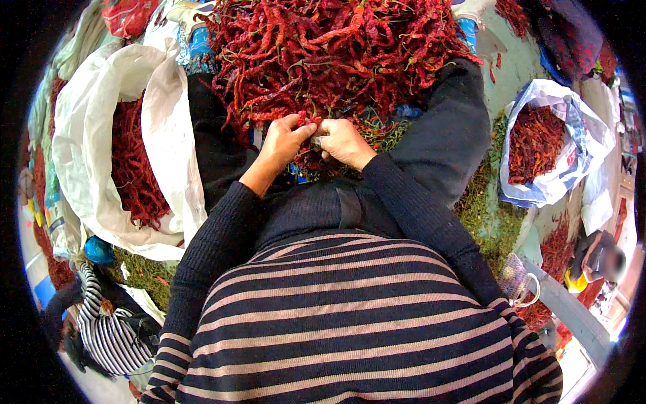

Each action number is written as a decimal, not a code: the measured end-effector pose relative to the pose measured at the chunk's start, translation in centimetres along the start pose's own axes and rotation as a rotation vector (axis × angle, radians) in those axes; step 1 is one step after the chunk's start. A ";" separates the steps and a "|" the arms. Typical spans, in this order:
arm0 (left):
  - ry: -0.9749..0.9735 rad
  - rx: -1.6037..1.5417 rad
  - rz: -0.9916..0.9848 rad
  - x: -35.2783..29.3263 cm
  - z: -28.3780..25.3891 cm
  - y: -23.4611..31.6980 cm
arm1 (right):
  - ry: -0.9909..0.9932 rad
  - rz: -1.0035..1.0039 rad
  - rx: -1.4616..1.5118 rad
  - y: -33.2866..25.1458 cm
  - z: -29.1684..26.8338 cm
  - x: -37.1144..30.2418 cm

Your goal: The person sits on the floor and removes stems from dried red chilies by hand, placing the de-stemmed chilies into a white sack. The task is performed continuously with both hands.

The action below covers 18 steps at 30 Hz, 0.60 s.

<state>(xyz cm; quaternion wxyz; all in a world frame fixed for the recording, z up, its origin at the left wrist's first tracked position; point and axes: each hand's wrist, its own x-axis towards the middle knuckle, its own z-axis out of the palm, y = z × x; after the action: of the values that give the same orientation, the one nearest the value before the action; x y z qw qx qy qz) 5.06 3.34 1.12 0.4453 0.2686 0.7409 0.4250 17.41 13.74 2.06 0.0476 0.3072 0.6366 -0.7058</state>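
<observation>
A large heap of dried red chili peppers (330,54) spreads in front of me between my legs. Close to its near edge, my left hand (286,140) and my right hand (342,141) meet, fingertips almost touching. The left thumb and fingers pinch a small red dried chili (308,121). My right hand is curled with its fingers pressed together beside it; whatever lies in them is hidden. Green stems and chili bits (387,131) lie under and beside the right hand.
A white sack (81,148) with rolled edges holds red chilies at my left. To the right stands a white and blue bag (589,135) of darker chilies. Stem litter (494,229) covers floor patches on both sides. Other people sit at lower left (114,337) and far right (595,259).
</observation>
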 end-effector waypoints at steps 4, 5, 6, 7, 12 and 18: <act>-0.066 0.072 0.027 -1.5 -0.6 1.6 | 0.071 0.034 0.412 0.9 -1.2 -1.0; -0.109 0.005 0.065 -1.8 -0.6 1.2 | 0.068 0.117 0.497 0.4 -1.6 -1.3; -0.150 -0.027 0.051 -2.2 -0.6 1.3 | 0.064 0.201 0.582 0.0 -1.7 -1.6; -0.199 -0.057 0.040 -2.5 -0.6 1.7 | 0.016 0.172 0.607 -0.2 -1.6 -1.8; -0.328 -0.299 -0.110 -3.6 -0.4 2.8 | -0.095 0.111 0.691 -0.1 -1.6 -2.5; -0.425 -0.413 -0.243 -3.9 -1.1 1.1 | -0.173 0.073 0.455 -0.4 -1.5 -3.2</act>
<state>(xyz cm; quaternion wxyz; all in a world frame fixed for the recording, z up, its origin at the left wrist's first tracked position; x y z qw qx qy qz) 5.92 0.44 3.97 0.6828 0.1647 0.5559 0.4446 20.37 14.13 4.00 0.0569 0.2714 0.4435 -0.8523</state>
